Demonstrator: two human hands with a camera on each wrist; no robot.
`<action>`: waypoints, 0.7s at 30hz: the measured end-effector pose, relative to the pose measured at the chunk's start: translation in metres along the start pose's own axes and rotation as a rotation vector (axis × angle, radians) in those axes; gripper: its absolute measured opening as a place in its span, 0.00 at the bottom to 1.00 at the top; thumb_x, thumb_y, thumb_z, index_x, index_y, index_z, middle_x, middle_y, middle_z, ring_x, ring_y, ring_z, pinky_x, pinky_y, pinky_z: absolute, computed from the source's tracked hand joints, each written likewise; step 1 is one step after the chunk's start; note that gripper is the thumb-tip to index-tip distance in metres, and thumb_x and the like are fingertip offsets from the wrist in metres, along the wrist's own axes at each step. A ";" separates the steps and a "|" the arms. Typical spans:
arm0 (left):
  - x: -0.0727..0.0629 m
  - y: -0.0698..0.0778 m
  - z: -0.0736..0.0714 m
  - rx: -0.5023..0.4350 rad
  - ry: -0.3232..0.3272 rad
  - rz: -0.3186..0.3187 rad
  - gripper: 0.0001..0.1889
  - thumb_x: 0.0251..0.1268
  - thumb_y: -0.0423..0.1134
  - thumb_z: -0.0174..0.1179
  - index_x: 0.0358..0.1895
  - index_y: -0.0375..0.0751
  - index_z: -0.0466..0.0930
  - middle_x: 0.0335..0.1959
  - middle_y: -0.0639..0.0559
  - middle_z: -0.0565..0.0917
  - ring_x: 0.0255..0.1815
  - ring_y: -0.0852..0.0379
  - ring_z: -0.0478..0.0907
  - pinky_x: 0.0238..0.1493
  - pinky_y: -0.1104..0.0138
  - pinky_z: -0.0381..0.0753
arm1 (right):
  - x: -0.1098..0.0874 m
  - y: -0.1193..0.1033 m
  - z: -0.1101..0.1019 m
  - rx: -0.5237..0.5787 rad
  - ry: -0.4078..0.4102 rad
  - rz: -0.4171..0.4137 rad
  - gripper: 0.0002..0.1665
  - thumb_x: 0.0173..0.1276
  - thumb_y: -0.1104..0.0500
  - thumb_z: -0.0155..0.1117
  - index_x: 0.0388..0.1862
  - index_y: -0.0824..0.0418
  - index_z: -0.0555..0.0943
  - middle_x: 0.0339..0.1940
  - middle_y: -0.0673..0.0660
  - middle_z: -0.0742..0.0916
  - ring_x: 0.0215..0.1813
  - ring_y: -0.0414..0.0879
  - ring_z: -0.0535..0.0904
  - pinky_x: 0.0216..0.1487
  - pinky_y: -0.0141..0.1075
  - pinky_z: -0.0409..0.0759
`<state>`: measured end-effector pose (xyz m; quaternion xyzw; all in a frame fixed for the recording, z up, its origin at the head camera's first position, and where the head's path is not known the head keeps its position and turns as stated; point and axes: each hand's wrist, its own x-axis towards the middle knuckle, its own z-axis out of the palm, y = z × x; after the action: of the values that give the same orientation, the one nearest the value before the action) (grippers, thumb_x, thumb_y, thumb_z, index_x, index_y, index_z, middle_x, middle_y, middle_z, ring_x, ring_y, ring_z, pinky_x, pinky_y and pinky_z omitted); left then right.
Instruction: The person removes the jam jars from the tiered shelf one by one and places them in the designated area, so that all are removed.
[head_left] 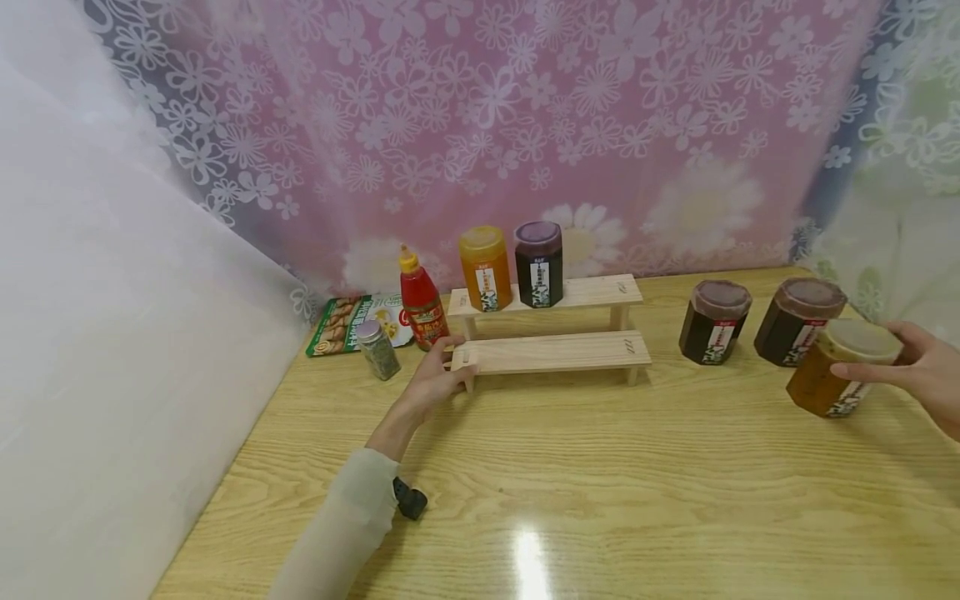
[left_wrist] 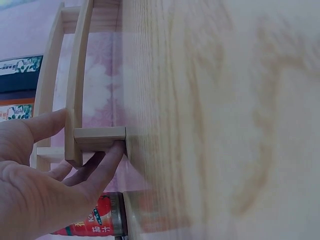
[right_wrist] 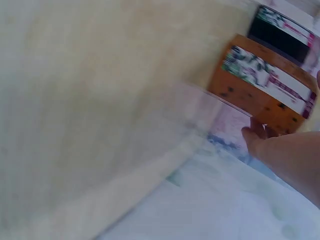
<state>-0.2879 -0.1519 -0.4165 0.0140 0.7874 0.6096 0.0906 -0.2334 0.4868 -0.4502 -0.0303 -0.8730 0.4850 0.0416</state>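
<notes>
My left hand [head_left: 433, 382] grips the left end of the lower board of a two-step wooden rack [head_left: 555, 352]. In the left wrist view, thumb and fingers lie on either side of that board [left_wrist: 77, 75]. At the far right, my right hand [head_left: 924, 371] holds a jar of amber-brown preserve [head_left: 821, 375] near its pale lid, thumb in front. The jar leans slightly; whether its base touches the table cannot be told. An orange jar [head_left: 486, 271] and a dark purple-lidded jar [head_left: 540, 271] stand on the rack's upper step.
Two dark jars, one [head_left: 716, 325] nearer the rack and one [head_left: 797, 325] behind the held jar, stand on the table [head_left: 555, 467]. Left of the rack are a red sauce bottle [head_left: 423, 304], a small spice jar [head_left: 378, 352] and a green packet [head_left: 341, 327]. Curtains hang behind.
</notes>
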 end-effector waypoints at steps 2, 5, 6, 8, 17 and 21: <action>0.000 0.000 0.000 0.004 0.002 0.000 0.32 0.75 0.34 0.64 0.77 0.45 0.63 0.73 0.33 0.68 0.68 0.38 0.73 0.64 0.46 0.79 | 0.022 0.036 -0.009 0.023 0.046 -0.084 0.52 0.79 0.51 0.63 0.87 0.40 0.41 0.89 0.48 0.45 0.85 0.64 0.31 0.72 0.76 0.29; 0.001 -0.001 0.000 0.007 0.002 0.003 0.32 0.75 0.35 0.64 0.77 0.45 0.63 0.72 0.33 0.69 0.68 0.38 0.74 0.63 0.47 0.79 | 0.042 0.058 -0.019 0.037 0.088 -0.195 0.46 0.80 0.56 0.63 0.86 0.37 0.50 0.84 0.34 0.57 0.86 0.37 0.41 0.82 0.56 0.28; 0.000 -0.001 0.000 0.008 0.001 0.004 0.32 0.75 0.35 0.64 0.77 0.45 0.63 0.72 0.33 0.69 0.68 0.38 0.74 0.63 0.47 0.80 | 0.044 0.055 -0.021 0.037 0.096 -0.218 0.45 0.80 0.57 0.62 0.86 0.38 0.51 0.82 0.33 0.62 0.83 0.30 0.48 0.83 0.47 0.29; 0.000 -0.001 -0.001 0.008 0.002 0.006 0.32 0.75 0.35 0.64 0.77 0.45 0.63 0.72 0.33 0.69 0.67 0.39 0.74 0.62 0.48 0.81 | 0.036 0.025 -0.020 0.052 0.094 -0.233 0.44 0.81 0.59 0.60 0.86 0.41 0.51 0.80 0.35 0.66 0.79 0.27 0.56 0.83 0.39 0.30; -0.001 0.001 0.000 0.002 0.000 0.010 0.32 0.75 0.34 0.64 0.77 0.44 0.63 0.72 0.32 0.69 0.67 0.38 0.75 0.61 0.49 0.81 | -0.011 -0.110 0.010 0.137 0.025 -0.218 0.36 0.84 0.58 0.54 0.83 0.37 0.54 0.63 0.28 0.71 0.63 0.21 0.64 0.80 0.29 0.37; -0.002 0.001 0.001 -0.005 -0.002 0.008 0.31 0.75 0.33 0.64 0.77 0.44 0.63 0.72 0.33 0.69 0.67 0.38 0.74 0.61 0.48 0.81 | -0.005 -0.124 0.018 0.144 -0.078 -0.219 0.36 0.84 0.58 0.54 0.83 0.41 0.56 0.67 0.32 0.73 0.63 0.21 0.68 0.77 0.26 0.51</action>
<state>-0.2863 -0.1511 -0.4151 0.0174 0.7857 0.6119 0.0890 -0.2317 0.4055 -0.3544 0.0871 -0.8349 0.5400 0.0621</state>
